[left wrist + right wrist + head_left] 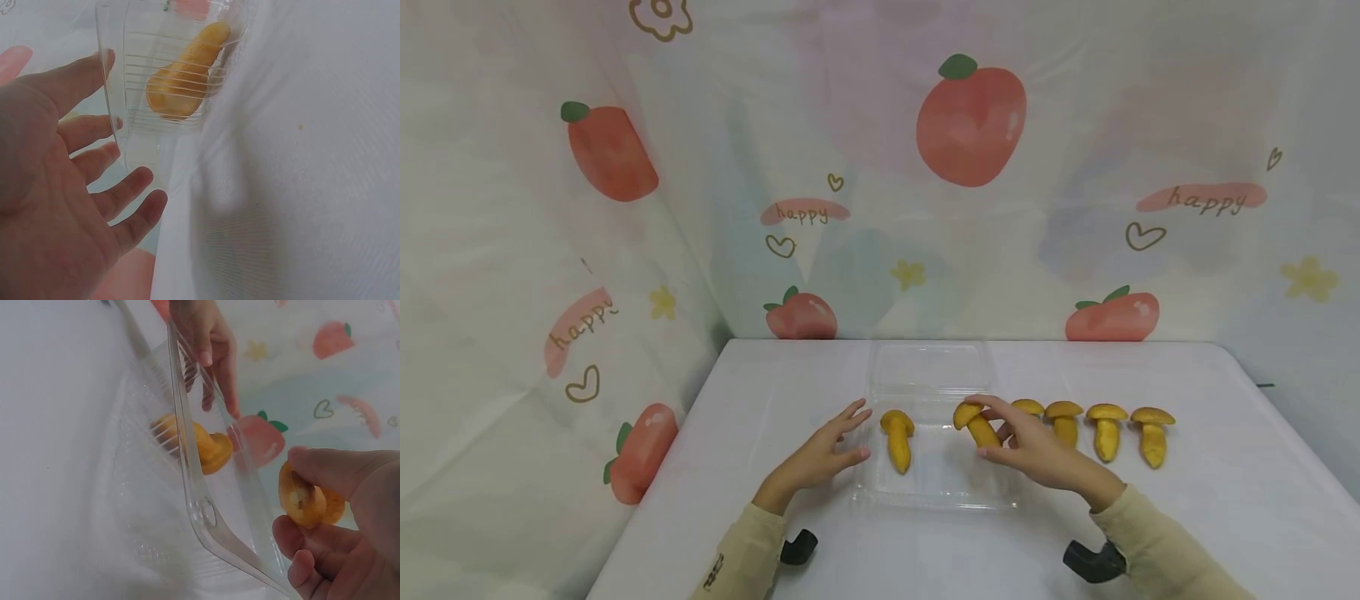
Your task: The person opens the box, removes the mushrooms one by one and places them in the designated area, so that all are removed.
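Note:
My right hand (pixel 1033 446) pinches a yellow mushroom (pixel 979 427) between thumb and fingers, above the right part of a clear plastic box (pixel 936 497). In the right wrist view the held mushroom (pixel 303 500) shows its stem end, beyond the box wall. Another yellow mushroom (pixel 898 442) lies inside the box at the left, cap toward the back. Beside the box's left wall, my left hand (pixel 820 457) has its fingers spread and holds nothing. The left wrist view shows those fingertips close to the wall; whether they touch it, I cannot tell.
Several yellow mushrooms (pixel 1107 432) stand in a row on the white table (pixel 1210 517) right of the box, caps toward the back; my right hand partly covers the nearest ones. The box's clear lid (pixel 930 367) lies folded back toward the printed curtain (pixel 880 275).

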Action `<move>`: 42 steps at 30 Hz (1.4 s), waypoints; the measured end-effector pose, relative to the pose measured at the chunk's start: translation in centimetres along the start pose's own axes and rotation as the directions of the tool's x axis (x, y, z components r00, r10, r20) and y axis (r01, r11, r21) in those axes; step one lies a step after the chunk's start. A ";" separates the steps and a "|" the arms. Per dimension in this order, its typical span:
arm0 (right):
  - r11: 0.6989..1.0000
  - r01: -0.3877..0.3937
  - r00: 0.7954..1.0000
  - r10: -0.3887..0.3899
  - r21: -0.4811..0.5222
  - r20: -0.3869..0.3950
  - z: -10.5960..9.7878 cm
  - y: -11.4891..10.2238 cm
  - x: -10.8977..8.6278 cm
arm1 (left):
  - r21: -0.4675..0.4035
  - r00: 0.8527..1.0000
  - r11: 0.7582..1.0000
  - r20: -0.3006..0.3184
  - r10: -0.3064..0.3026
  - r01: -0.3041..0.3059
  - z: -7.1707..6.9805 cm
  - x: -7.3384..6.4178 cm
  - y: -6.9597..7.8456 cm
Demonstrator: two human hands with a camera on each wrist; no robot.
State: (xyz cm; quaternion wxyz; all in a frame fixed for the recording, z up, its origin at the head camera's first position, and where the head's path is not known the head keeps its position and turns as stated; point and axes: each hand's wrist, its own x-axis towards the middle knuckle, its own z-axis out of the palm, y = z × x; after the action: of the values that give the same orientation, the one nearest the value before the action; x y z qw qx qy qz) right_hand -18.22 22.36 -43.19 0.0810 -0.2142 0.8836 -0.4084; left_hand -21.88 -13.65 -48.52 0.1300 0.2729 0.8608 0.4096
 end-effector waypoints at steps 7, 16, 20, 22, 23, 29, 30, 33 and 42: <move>0.998 0.051 0.997 -0.049 0.025 -0.057 -0.8 0.2 -0.8 | 0.004 1.000 1.000 -0.003 0.006 -0.006 -0.1 0.0 0.0; 1.000 0.026 0.994 -0.026 0.002 -0.110 -1.5 0.6 -2.2 | -0.002 1.000 1.000 -0.002 0.004 -0.004 0.1 0.1 -0.3; 1.000 0.013 0.992 -0.013 -0.003 -0.128 -1.8 0.9 -2.5 | -0.005 1.000 1.000 -0.003 0.004 -0.004 0.1 0.1 -0.3; 1.000 0.016 0.991 -0.016 0.001 -0.131 -2.0 1.1 -2.7 | -0.005 1.000 1.000 -0.003 0.002 -0.002 0.1 0.1 -0.2; 1.000 0.011 0.991 -0.011 0.001 -0.135 -2.1 1.2 -2.8 | -0.005 1.000 1.000 -0.003 0.000 0.000 0.1 0.1 -0.2; 1.000 0.027 0.988 -0.029 -0.011 -0.153 -2.8 1.9 -3.2 | -0.017 1.000 1.000 -0.003 0.007 -0.007 0.1 0.1 -0.3; 1.000 0.027 0.987 -0.028 -0.012 -0.157 -2.9 2.1 -3.3 | -0.019 1.000 1.000 -0.003 0.009 -0.009 0.1 0.1 -0.3; 1.000 0.006 0.986 -0.008 -0.012 -0.168 -3.1 2.5 -3.5 | -0.023 1.000 1.000 -0.001 0.015 -0.015 0.1 0.1 -0.4; 0.999 -0.016 0.979 0.006 -0.051 -0.205 -3.9 3.8 -4.5 | -0.013 1.000 1.000 -0.001 0.017 -0.017 0.0 0.0 -0.4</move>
State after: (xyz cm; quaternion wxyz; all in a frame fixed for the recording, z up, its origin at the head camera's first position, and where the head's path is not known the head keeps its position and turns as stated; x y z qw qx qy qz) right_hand -16.61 29.26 -43.64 -0.0138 -0.1681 0.8988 -0.4047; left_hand -22.04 -13.80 -48.80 0.1282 0.2791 0.8557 0.4164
